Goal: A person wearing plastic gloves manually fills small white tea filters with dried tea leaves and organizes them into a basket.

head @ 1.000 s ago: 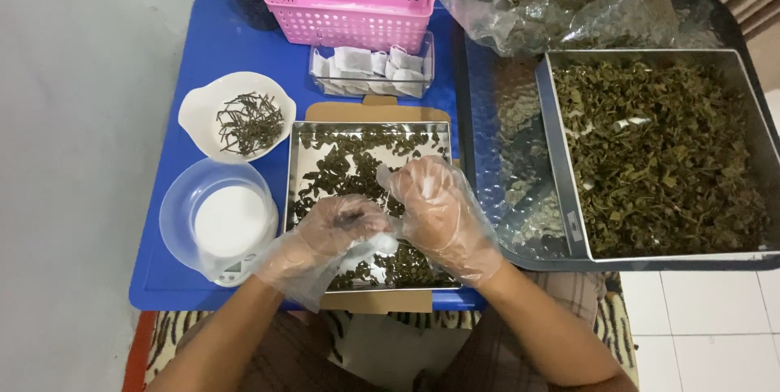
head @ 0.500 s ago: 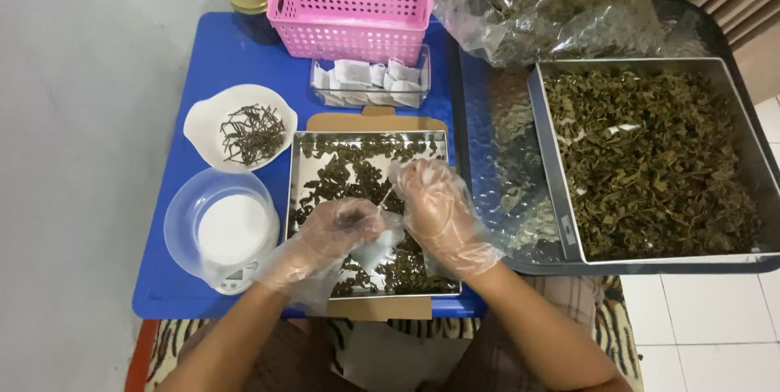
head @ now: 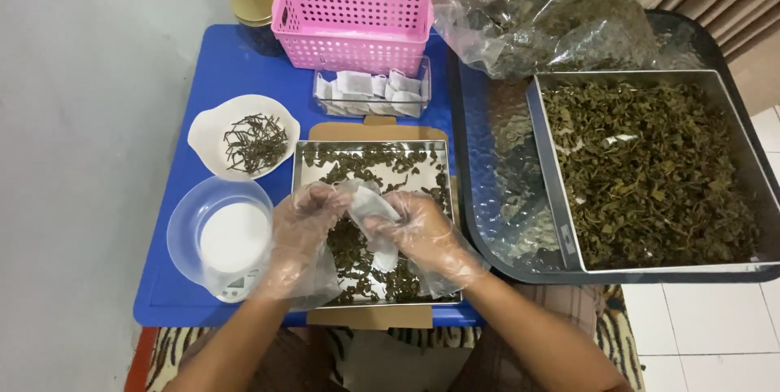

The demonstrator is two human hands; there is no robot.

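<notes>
Left hand: the left hand (head: 302, 221), in a clear plastic glove, has its fingers closed on the edge of a small white bag (head: 370, 209).
Right hand: the right hand (head: 422, 229), gloved too, pinches the other side of the bag.
Bag: it is up over the small metal tray (head: 305, 156) of dried leaves.
Nearby: a white bowl of twigs (head: 244, 136), a pink basket (head: 351, 22), a big tray of leaves (head: 650, 168).

left grip (head: 302, 233): loose clear plastic glove | right grip (head: 422, 233): same | forearms bare
</notes>
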